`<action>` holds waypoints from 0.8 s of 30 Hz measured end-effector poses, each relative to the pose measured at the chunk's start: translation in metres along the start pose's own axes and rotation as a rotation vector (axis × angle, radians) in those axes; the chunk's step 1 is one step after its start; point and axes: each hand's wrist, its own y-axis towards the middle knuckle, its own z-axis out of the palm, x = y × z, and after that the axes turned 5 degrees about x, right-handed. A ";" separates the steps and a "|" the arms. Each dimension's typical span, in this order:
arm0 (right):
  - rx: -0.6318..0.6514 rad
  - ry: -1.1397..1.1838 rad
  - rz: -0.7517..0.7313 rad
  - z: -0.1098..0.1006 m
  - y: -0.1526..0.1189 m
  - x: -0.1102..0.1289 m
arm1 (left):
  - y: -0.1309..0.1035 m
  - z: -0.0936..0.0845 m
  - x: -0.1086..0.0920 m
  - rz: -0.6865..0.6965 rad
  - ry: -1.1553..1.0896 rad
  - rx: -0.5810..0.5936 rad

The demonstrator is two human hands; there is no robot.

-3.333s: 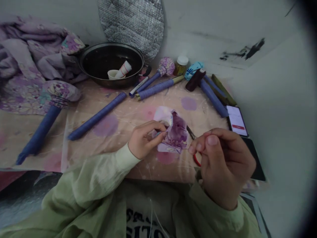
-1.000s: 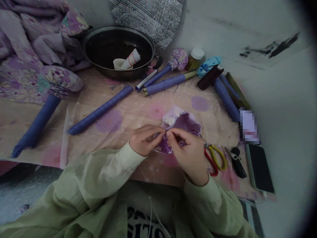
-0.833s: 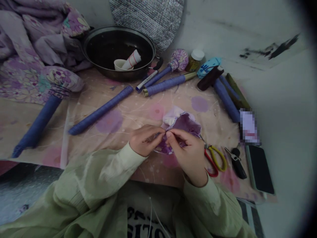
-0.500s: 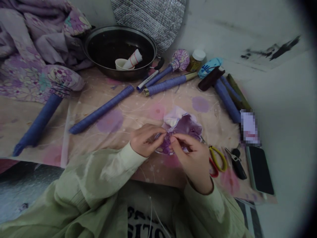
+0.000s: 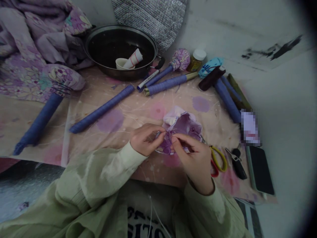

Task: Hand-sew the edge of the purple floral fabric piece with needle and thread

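A piece of purple floral fabric (image 5: 189, 125) with stitched edges and a pale lining lies bunched on the table in front of me. My left hand (image 5: 148, 138) pinches the near left edge of it between thumb and forefinger. Close beside, my right hand (image 5: 194, 158) is closed in a pinch over the fabric, thumb against forefinger. What those right fingertips hold is too small to make out. To the right of that hand are scissors (image 5: 219, 158) with yellow and red handles, partly hidden behind it.
A black pan (image 5: 99, 67) holding a paper cup (image 5: 121, 62) stands at the back. Blue-wrapped sticks (image 5: 101, 109) lie about the flowered tablecloth (image 5: 138, 112). On the right are a phone (image 5: 261, 170), a black key (image 5: 238, 167) and a dark bottle (image 5: 210, 79). Purple cloth (image 5: 47, 43) is piled at left.
My right fingertips have shifted very slightly to the right, widening the small gap between the two hands. The fabric stays almost where it was.
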 end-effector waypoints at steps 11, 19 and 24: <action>-0.006 -0.054 -0.035 -0.001 0.001 0.001 | -0.001 0.002 0.002 0.037 -0.011 -0.007; -0.002 -0.063 -0.064 -0.001 0.004 0.003 | 0.000 0.004 0.006 0.143 -0.021 -0.022; 0.014 -0.059 -0.064 -0.001 0.004 0.004 | -0.001 0.005 0.007 0.173 -0.027 -0.047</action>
